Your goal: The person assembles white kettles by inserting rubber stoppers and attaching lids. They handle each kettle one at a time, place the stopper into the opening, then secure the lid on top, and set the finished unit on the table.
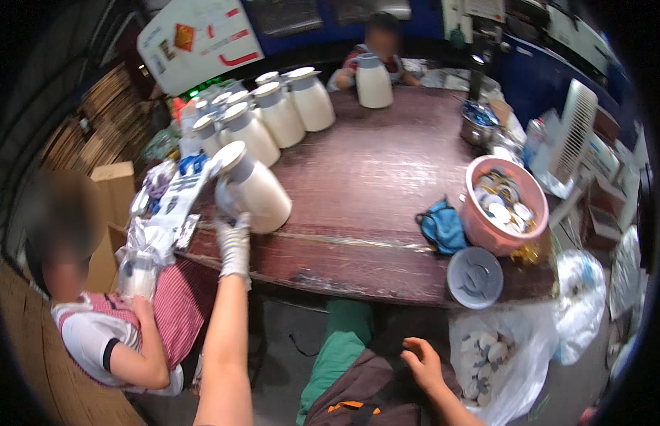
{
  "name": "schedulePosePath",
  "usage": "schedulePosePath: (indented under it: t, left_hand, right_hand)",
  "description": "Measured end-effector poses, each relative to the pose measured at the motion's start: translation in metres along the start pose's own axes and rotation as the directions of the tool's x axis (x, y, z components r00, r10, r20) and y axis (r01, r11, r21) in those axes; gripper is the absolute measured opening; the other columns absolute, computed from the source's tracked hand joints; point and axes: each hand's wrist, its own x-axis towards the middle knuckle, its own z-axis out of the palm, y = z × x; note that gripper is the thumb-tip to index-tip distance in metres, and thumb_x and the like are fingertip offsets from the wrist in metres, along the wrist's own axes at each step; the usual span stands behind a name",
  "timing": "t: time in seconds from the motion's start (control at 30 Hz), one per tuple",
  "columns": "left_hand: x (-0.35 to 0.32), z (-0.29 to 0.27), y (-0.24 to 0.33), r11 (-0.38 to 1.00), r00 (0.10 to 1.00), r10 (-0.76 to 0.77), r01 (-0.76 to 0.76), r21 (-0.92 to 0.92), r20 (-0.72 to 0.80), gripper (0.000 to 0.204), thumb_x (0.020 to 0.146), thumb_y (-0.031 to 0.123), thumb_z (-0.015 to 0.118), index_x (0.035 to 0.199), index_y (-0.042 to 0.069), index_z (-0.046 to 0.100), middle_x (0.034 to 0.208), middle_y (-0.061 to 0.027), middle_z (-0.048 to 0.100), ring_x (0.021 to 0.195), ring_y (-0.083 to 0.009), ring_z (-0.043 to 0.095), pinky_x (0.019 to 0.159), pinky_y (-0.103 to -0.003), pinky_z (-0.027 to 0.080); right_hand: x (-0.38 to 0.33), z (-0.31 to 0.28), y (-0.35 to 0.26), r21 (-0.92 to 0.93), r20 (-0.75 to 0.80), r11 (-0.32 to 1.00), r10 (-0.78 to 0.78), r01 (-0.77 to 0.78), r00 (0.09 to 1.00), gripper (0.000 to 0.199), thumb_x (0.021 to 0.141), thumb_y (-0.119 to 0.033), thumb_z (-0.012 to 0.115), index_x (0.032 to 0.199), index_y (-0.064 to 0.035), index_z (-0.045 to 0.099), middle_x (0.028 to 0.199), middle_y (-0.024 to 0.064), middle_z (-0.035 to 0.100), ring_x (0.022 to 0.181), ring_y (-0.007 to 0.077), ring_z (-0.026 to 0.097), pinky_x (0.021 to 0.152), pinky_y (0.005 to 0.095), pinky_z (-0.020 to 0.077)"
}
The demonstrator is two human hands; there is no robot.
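At the desk's [372,170] near left corner: left hand [234,238], in a pale knitted glove, against the lower left flank of the nearest cream jug [259,195]. Fingertips lost behind the body and blurred; cannot tell whether they are clamped on it. Right hand [422,362], bare, below the desk's near edge, fingers apart and loosely curled, nothing held.

Handling estimate, nearest jug: shell looks stiff and smooth, so likely slippery under knit fabric. Contents hidden; weight unknown, probably modest if empty. Any glass liner inside would make it fragile to knocks. Taper suggests a grip sliding upward on the flank; better hold at the narrow grey collar, with a second hand supporting the broad base. Lid looks a poor lifting point.

Outward: more cream jugs [276,113] standing close together along the desk's left side; one further jug [374,84] at its far edge, before a co-worker. Toward the desk's right end, blue cloth pouch [442,226], pink bucket [479,231] of small parts, grey round lid [475,277]. Below that end, translucent bag [536,330] holding pale discs.
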Motion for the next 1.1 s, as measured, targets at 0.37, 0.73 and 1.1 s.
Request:
schedulePosePath:
  t: [0.37, 0.73, 1.1]
  left_hand:
    - [-0.086, 0.056, -0.038, 0.692, 0.935, 0.027, -0.273, 0.669, 0.354, 0.046, 0.085, 0.038, 0.06, 0.12, 0.008, 0.058, 0.13, -0.0155, 0.055, 0.124, -0.0308, 0.047, 0.107, -0.045, 0.032]
    - [-0.087, 0.054, -0.04, 0.7, 0.935, 0.07, -0.295, 0.65, 0.349, 0.042, 0.084, 0.034, 0.06, 0.116, 0.007, 0.06, 0.126, -0.0155, 0.056, 0.122, -0.0314, 0.048, 0.105, -0.045, 0.034]
    - [-0.016, 0.135, -0.01, 0.477, 0.61, 0.029, -0.704, 0.525, 0.792, 0.05, 0.087, 0.014, 0.05, 0.137, 0.019, 0.047, 0.147, -0.0128, 0.04, 0.107, -0.0287, 0.06, 0.089, -0.042, 0.049]
  right_hand:
    - [0.039, -0.013, 0.04, 0.234, -0.083, 0.884, 0.433, -0.405, 0.898, 0.024, 0.09, -0.014, 0.056, 0.11, -0.0011, 0.058, 0.073, 0.0077, 0.065, 0.045, 0.0107, 0.053, 0.041, 0.0212, 0.0385]
    - [0.051, -0.021, 0.038, 0.26, -0.038, 0.858, 0.467, -0.443, 0.883, 0.028, 0.089, -0.011, 0.053, 0.108, 0.0067, 0.061, 0.069, 0.0104, 0.064, 0.042, 0.0115, 0.045, 0.041, 0.0236, 0.0367]
    - [0.052, -0.026, 0.044, 0.247, -0.019, 0.822, 0.534, -0.513, 0.845, 0.03, 0.089, -0.014, 0.053, 0.111, 0.0052, 0.06, 0.069, 0.0087, 0.065, 0.04, 0.0104, 0.045, 0.037, 0.0227, 0.0331]
